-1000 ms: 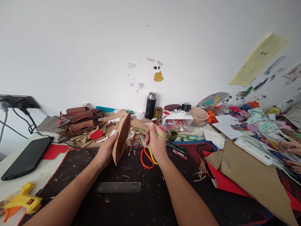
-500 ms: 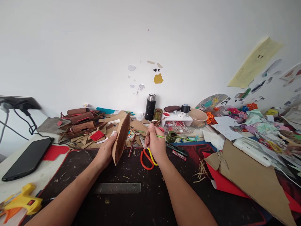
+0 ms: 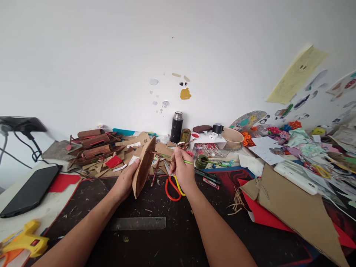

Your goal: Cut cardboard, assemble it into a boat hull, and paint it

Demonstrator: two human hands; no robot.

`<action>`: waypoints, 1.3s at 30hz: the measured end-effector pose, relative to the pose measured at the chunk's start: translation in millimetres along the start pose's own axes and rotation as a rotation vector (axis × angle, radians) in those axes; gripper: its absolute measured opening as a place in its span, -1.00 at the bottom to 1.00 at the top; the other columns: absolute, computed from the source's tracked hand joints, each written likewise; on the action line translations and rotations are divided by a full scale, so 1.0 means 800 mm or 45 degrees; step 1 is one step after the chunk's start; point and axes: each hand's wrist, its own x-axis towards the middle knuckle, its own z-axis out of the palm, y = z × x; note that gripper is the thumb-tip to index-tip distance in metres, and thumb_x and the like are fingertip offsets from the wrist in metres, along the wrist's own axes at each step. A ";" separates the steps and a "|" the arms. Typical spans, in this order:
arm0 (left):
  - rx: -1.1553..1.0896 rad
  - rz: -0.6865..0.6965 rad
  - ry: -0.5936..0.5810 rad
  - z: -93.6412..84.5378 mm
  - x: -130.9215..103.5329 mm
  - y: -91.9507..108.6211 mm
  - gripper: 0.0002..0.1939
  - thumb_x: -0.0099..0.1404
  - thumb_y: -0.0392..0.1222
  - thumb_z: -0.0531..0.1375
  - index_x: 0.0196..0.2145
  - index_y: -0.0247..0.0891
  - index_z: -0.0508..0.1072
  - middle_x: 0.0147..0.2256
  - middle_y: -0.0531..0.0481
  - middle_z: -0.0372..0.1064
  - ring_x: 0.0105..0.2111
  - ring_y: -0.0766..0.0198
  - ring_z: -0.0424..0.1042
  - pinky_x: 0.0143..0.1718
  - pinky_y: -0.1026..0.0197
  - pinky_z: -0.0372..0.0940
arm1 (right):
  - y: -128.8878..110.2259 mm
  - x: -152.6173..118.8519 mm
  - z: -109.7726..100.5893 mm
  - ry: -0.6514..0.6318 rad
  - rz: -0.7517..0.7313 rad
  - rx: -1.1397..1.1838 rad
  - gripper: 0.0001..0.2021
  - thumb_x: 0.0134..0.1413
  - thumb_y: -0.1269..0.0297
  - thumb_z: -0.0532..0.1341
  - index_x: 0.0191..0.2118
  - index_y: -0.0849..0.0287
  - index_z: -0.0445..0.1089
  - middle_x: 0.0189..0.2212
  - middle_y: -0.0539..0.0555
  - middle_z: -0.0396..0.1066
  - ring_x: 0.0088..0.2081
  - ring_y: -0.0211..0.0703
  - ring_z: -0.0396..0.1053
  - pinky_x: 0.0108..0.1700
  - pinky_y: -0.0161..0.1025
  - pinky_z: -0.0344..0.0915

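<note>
My left hand (image 3: 126, 180) grips a cardboard boat hull (image 3: 144, 168) by its outer side, holding it tilted up with its brown-painted inside facing right. In my right hand (image 3: 183, 170) is a thin paintbrush (image 3: 188, 162) with a green handle, pinched between the fingers. Its tip points left and reaches the hull's upper right edge; whether it touches cannot be made out. Below my right hand lie scissors (image 3: 170, 192) with orange and yellow handles. A small green-stained jar (image 3: 200, 162) with a brush in it stands just to the right.
Brown model boats (image 3: 96, 150) and cardboard scraps crowd the back left. A black flask (image 3: 177, 128) stands by the wall. A clear ruler (image 3: 139, 223) lies in front, a yellow glue gun (image 3: 27, 239) at left. Cardboard (image 3: 297, 207) over red paper covers the right.
The hull has turned slightly in my left hand, its upper end moving a little right. The paintbrush tip is now close against its edge. The whole view has shifted slightly.
</note>
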 end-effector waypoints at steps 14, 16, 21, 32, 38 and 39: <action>-0.212 -0.067 0.024 0.006 -0.001 0.012 -0.44 0.33 0.29 0.30 -0.12 -0.33 0.61 -0.35 -0.16 0.64 -0.42 0.09 0.60 -0.40 0.16 0.47 | 0.001 -0.002 -0.001 -0.074 -0.003 -0.004 -0.37 0.21 -0.43 0.25 -0.48 0.09 0.29 -0.72 -0.17 0.13 -0.75 -0.32 0.19 -0.72 -0.36 0.15; -0.317 -0.107 0.116 0.006 0.000 0.025 -0.53 0.44 0.19 0.22 -0.09 -0.32 0.59 -0.39 -0.15 0.62 -0.46 0.09 0.59 -0.47 0.16 0.46 | -0.005 0.000 -0.002 -0.057 0.014 0.038 -0.37 0.18 -0.43 0.27 -0.49 0.09 0.28 -0.73 -0.17 0.13 -0.76 -0.32 0.19 -0.73 -0.37 0.13; -0.489 -0.109 0.290 -0.001 0.002 0.052 -0.60 0.61 0.05 0.03 -0.05 -0.29 0.54 -0.45 -0.06 0.56 -0.57 0.22 0.51 -0.56 0.24 0.44 | -0.011 0.012 -0.010 0.094 0.006 0.147 -0.35 0.12 -0.44 0.30 -0.53 0.09 0.25 -0.75 -0.17 0.09 -0.78 -0.32 0.16 -0.74 -0.36 0.09; -0.318 -0.166 0.286 -0.017 0.014 0.053 -0.53 0.55 0.22 0.11 -0.12 -0.26 0.54 -0.41 -0.08 0.56 -0.57 0.23 0.52 -0.59 0.25 0.43 | -0.015 0.025 -0.023 0.211 0.013 0.191 -0.34 0.06 -0.46 0.32 -0.53 0.10 0.27 -0.76 -0.17 0.10 -0.78 -0.32 0.14 -0.74 -0.36 0.07; -0.146 -0.208 0.220 -0.022 0.034 0.045 -0.51 0.53 0.22 0.14 -0.21 -0.28 0.58 -0.39 -0.22 0.61 -0.58 0.19 0.54 -0.58 0.21 0.47 | -0.014 0.026 -0.024 0.202 0.014 0.182 -0.36 0.07 -0.42 0.33 -0.52 0.10 0.27 -0.76 -0.18 0.11 -0.78 -0.31 0.16 -0.75 -0.37 0.04; -0.099 -0.164 0.225 -0.022 0.040 0.044 -0.50 0.52 0.23 0.16 -0.23 -0.29 0.59 -0.40 -0.25 0.60 -0.59 0.17 0.54 -0.59 0.19 0.47 | -0.013 0.026 -0.024 0.196 0.012 0.178 -0.37 0.08 -0.42 0.33 -0.52 0.10 0.28 -0.76 -0.18 0.11 -0.78 -0.31 0.16 -0.75 -0.37 0.04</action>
